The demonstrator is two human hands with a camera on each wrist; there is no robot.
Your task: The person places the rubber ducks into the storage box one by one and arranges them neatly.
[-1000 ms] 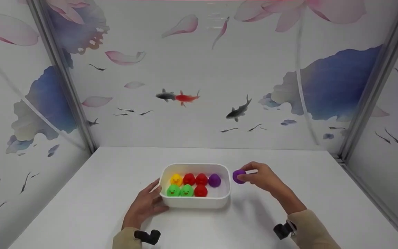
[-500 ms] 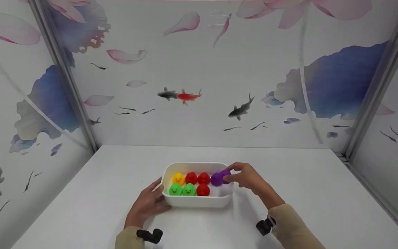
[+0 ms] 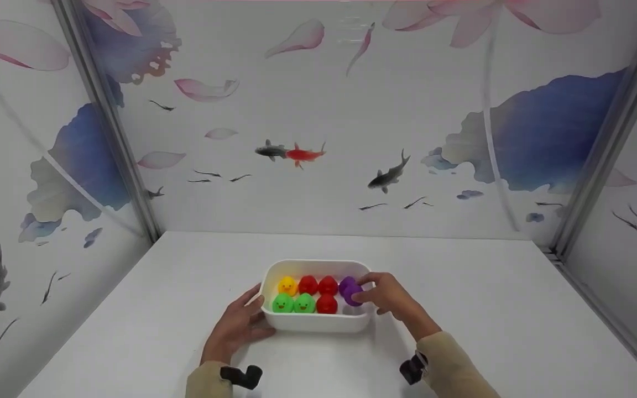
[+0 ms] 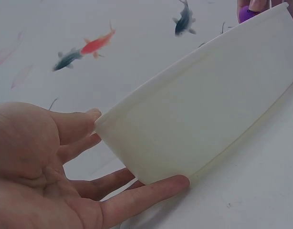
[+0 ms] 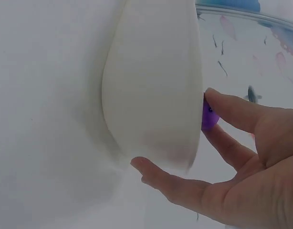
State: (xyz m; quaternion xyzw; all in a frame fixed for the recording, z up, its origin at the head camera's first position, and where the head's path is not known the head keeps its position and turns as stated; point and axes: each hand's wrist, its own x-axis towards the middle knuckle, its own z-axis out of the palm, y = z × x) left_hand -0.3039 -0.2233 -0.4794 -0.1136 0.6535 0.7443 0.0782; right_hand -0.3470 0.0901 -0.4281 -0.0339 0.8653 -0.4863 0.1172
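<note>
In the head view my right hand (image 3: 390, 298) pinches a purple toy duck (image 3: 353, 295) inside the right end of a white plastic box (image 3: 318, 323). The right wrist view shows part of a purple duck (image 5: 210, 114) between fingers at the rim. A second purple duck (image 3: 347, 283) sits just behind the held one. My left hand (image 3: 239, 320) rests against the box's left end, its thumb along the lower front and its fingers at the side wall. Also inside are a yellow duck (image 3: 287, 286), two green ducks and several red ducks (image 3: 327, 303), in two rows.
The box stands on a white tabletop (image 3: 213, 260). Behind it rises a white panel (image 3: 318, 199) printed with fish and petals. Side panels with metal posts (image 3: 125, 155) enclose the table at left and right. Each wrist bears a small black camera (image 3: 244, 377).
My right hand has carried the purple duck left from beside the box, over its rim and down inside, then toward the front. My left hand stays at the left end.
</note>
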